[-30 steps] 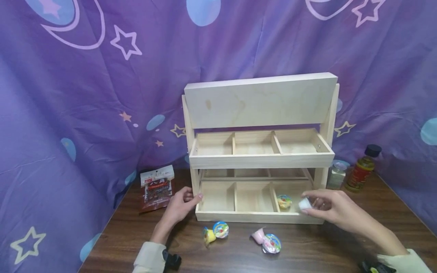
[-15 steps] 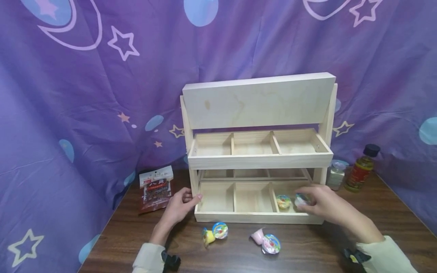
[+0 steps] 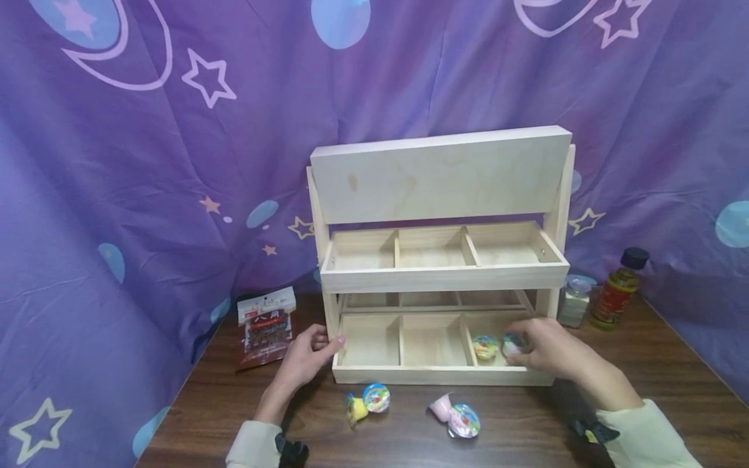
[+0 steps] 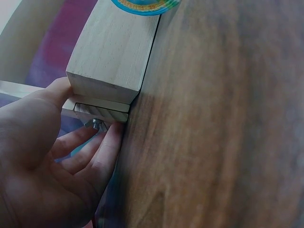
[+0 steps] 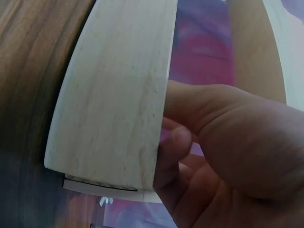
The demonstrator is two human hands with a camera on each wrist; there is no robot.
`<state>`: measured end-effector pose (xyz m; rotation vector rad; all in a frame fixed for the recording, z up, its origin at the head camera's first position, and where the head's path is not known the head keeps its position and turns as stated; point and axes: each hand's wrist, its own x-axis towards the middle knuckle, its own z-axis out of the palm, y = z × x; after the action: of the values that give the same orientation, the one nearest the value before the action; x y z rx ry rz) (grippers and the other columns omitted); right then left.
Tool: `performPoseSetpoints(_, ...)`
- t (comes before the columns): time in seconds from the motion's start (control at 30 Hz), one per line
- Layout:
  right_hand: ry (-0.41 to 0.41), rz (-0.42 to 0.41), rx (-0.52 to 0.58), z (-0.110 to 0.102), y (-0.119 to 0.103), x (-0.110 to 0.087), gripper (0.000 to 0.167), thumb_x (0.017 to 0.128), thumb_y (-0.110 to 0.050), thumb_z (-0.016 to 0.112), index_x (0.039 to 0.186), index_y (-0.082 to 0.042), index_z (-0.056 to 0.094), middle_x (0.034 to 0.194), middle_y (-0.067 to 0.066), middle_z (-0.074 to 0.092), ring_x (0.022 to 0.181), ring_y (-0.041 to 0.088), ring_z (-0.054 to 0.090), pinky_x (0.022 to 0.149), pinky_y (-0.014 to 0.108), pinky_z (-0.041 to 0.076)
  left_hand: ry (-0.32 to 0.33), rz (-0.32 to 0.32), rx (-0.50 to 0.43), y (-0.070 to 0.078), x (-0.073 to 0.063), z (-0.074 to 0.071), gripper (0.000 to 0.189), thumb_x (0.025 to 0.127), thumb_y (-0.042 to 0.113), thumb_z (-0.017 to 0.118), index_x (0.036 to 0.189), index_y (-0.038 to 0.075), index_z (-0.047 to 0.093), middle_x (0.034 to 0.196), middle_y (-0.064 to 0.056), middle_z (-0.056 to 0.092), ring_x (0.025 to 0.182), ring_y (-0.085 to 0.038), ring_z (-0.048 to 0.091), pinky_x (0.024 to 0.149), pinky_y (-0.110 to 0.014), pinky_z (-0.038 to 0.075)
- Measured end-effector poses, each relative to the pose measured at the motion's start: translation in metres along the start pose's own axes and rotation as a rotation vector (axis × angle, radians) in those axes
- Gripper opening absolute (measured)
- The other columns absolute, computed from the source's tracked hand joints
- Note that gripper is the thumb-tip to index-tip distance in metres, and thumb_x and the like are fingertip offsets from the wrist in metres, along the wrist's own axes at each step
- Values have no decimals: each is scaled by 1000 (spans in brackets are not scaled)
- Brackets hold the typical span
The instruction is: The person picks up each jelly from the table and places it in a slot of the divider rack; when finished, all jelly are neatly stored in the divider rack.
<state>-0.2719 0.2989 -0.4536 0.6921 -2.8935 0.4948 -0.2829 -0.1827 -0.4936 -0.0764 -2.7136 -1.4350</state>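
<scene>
Stepped rack of pale, straight-grained wood (image 3: 445, 376), with a small white plastic cup with a glossy printed foil lid (image 3: 512, 345) in its lower right compartment.
Boxy divided trays, on a dark brown wood-grain counter (image 3: 328, 445); metal wing nut (image 4: 96, 124) at the left end; yellow foil-lidded cup (image 3: 484, 348) beside the white one. Left hand (image 3: 307, 354) grasps the rack's lower left corner, thumb against the tray end. Right hand (image 3: 548, 348) partly covers the white cup; the tray front hides its fingertips from the wrist camera, so pinching or released cannot be told. One second earlier the white cup was tilted at the fingertips; now its lid faces up.
</scene>
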Motion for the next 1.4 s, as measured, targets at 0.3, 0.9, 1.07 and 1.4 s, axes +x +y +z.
performPoseSetpoints(0.3, -45, -37, 83, -7, 1, -7, 54, 87, -28, 91, 126, 5, 75, 97, 6, 82, 68, 0, 60, 63, 25, 56, -1, -9, 27, 0, 0, 1, 51, 100, 46, 77, 127, 4, 69, 123, -20, 78, 116, -35, 76, 101, -50, 64)
performPoseSetpoints(0.9, -95, 12, 141, -12, -3, -8, 50, 89, -24, 89, 126, 6, 74, 91, 3, 80, 63, -1, 54, 59, 22, 51, -7, -4, 19, 0, 1, 0, 52, 100, 45, 78, 127, 2, 69, 123, -22, 78, 116, -36, 76, 101, -50, 64)
performPoseSetpoints(1.07, -95, 28, 155, -11, -3, -9, 49, 87, -23, 91, 125, 5, 76, 88, 1, 81, 64, -1, 58, 60, 21, 54, -14, -15, 13, -1, 0, 1, 49, 99, 44, 79, 126, 4, 70, 122, -19, 79, 115, -33, 76, 100, -48, 64)
performPoseSetpoints(1.4, -107, 66, 133, -13, -4, -7, 52, 87, -25, 91, 127, 5, 74, 86, 0, 78, 65, 5, 60, 58, 24, 53, -13, 10, -7, -1, -1, 0, 49, 99, 43, 79, 124, 1, 70, 120, -20, 79, 113, -33, 76, 99, -47, 65)
